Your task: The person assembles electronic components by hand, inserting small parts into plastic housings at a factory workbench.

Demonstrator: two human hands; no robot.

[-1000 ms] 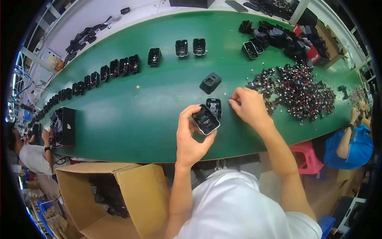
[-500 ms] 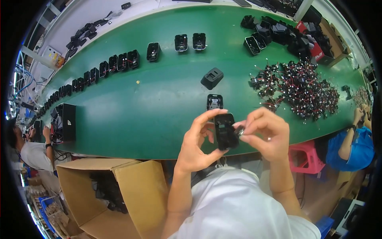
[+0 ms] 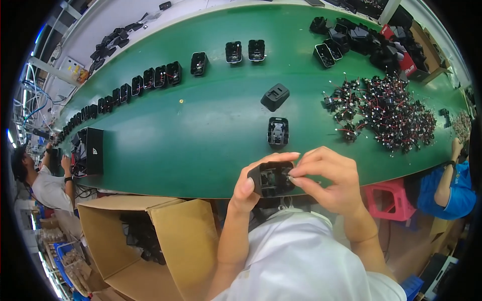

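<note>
My left hand point(image 3: 247, 184) is wrapped round a black plastic housing point(image 3: 273, 179), its open hollow side facing up toward me over the table's near edge. At the right end of that housing, my right hand point(image 3: 329, 180) pinches with thumb and fingertips at the opening; a small part shows there, too little to name. A second black housing point(image 3: 278, 131) lies open side up just beyond my hands. Farther off, another black housing point(image 3: 275, 97) rests with its slotted outer face up.
Loose small wired parts point(image 3: 386, 110) form a heap on the green table point(image 3: 211, 145) at right. A long row of black housings point(image 3: 136, 85) curves along the left. An open cardboard box point(image 3: 186, 241) stands by my left arm. Co-workers sit at both ends; a pink stool point(image 3: 389, 200) is at right.
The housing in my left hand has turned from upright to sideways and come slightly lower. My right fingers have moved in from beside it to its right end.
</note>
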